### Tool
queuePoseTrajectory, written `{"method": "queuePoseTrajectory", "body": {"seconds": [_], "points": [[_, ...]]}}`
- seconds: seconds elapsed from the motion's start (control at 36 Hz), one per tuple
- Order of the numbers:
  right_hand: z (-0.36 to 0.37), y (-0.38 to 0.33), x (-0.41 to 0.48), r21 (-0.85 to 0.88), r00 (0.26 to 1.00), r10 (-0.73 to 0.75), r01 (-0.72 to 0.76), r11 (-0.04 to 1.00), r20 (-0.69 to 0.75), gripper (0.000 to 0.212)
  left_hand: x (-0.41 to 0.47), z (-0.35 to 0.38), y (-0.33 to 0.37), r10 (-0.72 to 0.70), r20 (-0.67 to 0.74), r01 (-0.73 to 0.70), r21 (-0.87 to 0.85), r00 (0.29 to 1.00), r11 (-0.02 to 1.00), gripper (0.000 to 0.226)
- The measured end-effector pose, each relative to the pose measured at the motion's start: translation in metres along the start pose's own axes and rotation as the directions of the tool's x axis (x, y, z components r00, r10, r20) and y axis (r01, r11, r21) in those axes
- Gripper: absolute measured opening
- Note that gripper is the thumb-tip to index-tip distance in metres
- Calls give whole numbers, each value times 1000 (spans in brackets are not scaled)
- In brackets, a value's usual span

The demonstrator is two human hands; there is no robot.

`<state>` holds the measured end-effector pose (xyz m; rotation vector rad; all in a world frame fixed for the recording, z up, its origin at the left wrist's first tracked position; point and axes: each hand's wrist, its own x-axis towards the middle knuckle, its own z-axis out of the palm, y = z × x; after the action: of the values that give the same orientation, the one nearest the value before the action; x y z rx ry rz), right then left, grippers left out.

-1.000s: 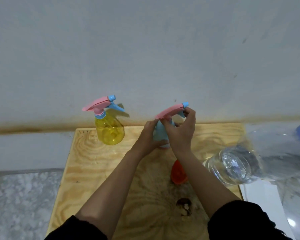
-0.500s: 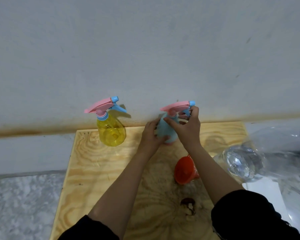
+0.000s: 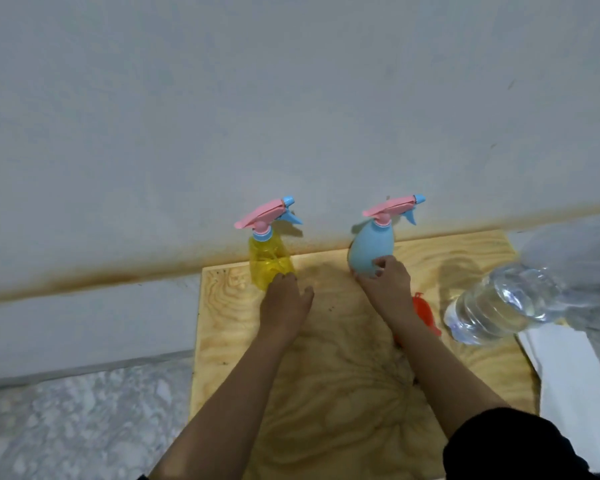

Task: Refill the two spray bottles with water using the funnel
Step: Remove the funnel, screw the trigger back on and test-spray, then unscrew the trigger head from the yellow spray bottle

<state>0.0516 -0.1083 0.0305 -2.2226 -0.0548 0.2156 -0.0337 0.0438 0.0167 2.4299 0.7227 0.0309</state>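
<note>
- Status of bottles: the yellow spray bottle [image 3: 269, 261] and the blue spray bottle [image 3: 373, 249] are stood upright at the far edge of the plywood worktop [image 3: 326, 393], close against the wall [image 3: 291, 116] and well apart from each other.
- A pink trigger head [image 3: 264, 213] is seated on the yellow spray bottle, and a matching one on the blue spray bottle. Neither neck is open.
- The orange funnel [image 3: 425, 313] is laid on the worktop just beside the right forearm and is partly hidden by it. It is not set in either neck.
- The clear water bottle [image 3: 499, 306] is laid on its side at the right edge of the worktop. Water is seen inside it.
- Fill levels cannot be read: the blue body is opaque, and no water line is made out in the yellow body.
- Judged progress: no pouring is under way. If the bottles are unfilled, both heads are to be unscrewed, the funnel seated and water poured, twice over.
- The left hand [image 3: 284, 303] is spread, with the thumb held aside. Its fingertips are placed at the base of the yellow spray bottle, and nothing is gripped.
- The right hand [image 3: 387, 285] is curled round the lower body of the blue spray bottle, which is held by it.
- Markings: no brand, label or legible writing is found on any item.
</note>
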Motion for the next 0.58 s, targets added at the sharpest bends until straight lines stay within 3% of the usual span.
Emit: {"method": "queuePoseTrajectory", "body": {"seconds": [0.08, 0.17, 0.33, 0.5, 0.58], "points": [[21, -19, -15, -60, 991, -130, 133, 989, 40, 38, -4, -18, -24, -71, -47, 74, 78, 996, 994, 42], [42, -45, -24, -69, 967, -250, 254, 965, 56, 40, -1, -33, -40, -61, -130, 75, 108, 990, 991, 46], [86, -92, -28, -27, 891, -443, 448, 894, 97, 38, 28, -42, -58, 178, -181, -158, 117, 967, 980, 56], [112, -106, -21, 17, 879, -478, 478, 878, -7, 39, 50, -40, -56, 184, -133, -207, -196, 974, 958, 58], [118, -105, -18, 27, 893, -444, 447, 894, -69, 38, 49, -36, -57, 179, -126, -204, -220, 976, 954, 60]]}}
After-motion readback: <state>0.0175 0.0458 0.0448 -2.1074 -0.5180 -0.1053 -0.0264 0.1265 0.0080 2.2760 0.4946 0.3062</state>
